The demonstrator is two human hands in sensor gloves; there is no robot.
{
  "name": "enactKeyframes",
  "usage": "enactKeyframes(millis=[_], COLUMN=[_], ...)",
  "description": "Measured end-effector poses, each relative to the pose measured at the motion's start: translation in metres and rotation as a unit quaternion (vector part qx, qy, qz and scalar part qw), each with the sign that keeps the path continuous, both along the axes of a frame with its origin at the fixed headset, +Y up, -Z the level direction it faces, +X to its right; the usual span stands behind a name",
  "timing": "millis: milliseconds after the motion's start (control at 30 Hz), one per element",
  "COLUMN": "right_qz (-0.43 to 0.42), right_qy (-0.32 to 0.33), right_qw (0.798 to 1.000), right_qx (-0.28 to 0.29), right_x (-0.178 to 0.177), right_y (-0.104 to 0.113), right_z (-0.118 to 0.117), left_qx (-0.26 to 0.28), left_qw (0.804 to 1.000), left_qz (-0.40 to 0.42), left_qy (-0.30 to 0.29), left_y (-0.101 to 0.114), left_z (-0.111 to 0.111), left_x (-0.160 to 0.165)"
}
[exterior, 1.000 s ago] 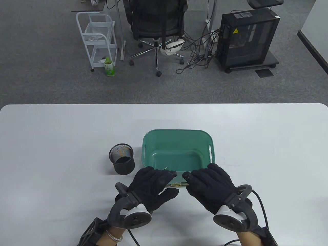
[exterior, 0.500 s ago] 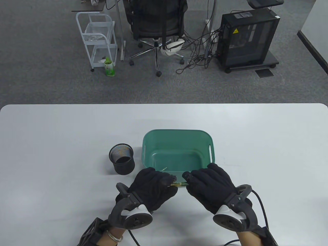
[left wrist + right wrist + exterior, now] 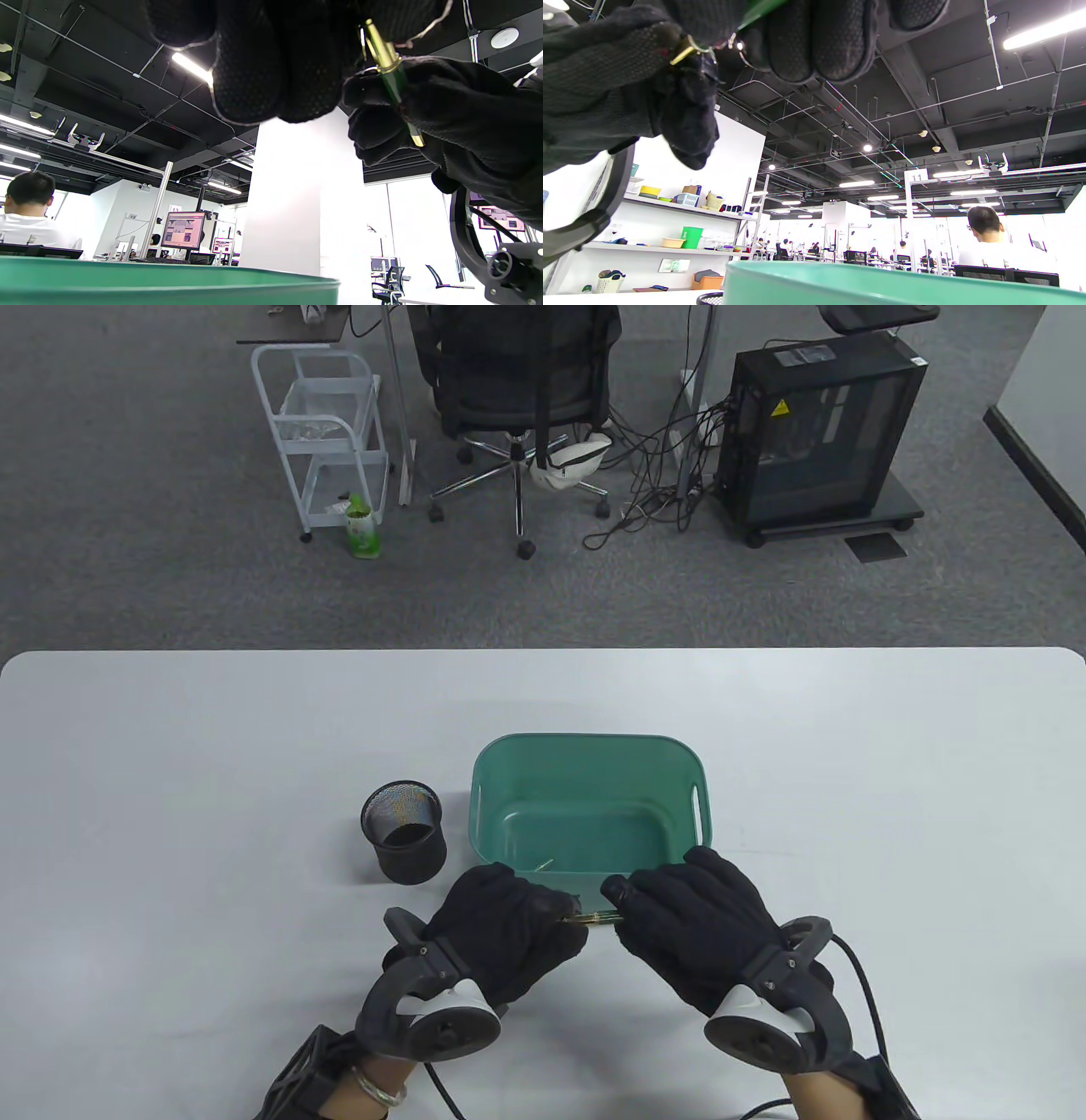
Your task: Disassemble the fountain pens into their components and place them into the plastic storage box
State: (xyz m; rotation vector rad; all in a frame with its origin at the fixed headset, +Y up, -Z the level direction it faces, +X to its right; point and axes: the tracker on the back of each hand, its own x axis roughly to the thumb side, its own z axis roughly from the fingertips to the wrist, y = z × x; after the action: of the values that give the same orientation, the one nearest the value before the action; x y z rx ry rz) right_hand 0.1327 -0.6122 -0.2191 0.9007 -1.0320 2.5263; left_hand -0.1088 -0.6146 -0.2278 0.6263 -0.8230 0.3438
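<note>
At 9 o'clock from the plastic storage box (image 3: pixel 585 755), the mesh pen cup (image 3: pixel 404 831) is standing on the surface (image 3: pixel 170 780). Your left hand (image 3: pixel 501 933) is pinching the gold end of the fountain pen (image 3: pixel 596 915); your right hand (image 3: pixel 696 925) is gripping its green barrel. The pen is hanging just off the box's 6 o'clock rim. Risk: a sudden separation is likely to fling small parts past the box, because thick glove fingers (image 3: pixel 254 76) dull your grip.

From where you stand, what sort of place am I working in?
Most likely an open-plan office or lab used for recording hand work: a white table on grey carpet, an office chair and a caged computer tower behind, plus rows of monitors and seated people under an exposed ceiling.
</note>
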Motion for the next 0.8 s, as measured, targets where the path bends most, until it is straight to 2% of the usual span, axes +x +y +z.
enactKeyframes(millis=[800], right_qz=[0.001], right_qy=[-0.002], right_qw=[1.0], right_qx=[0.0], right_x=[-0.0001], right_y=[-0.001], right_z=[0.0002], left_qx=[-0.012], left_qw=[1.0], left_qz=[-0.001], left_qy=[0.004], left_y=[-0.0013], left_z=[-0.0035], left_x=[-0.0034])
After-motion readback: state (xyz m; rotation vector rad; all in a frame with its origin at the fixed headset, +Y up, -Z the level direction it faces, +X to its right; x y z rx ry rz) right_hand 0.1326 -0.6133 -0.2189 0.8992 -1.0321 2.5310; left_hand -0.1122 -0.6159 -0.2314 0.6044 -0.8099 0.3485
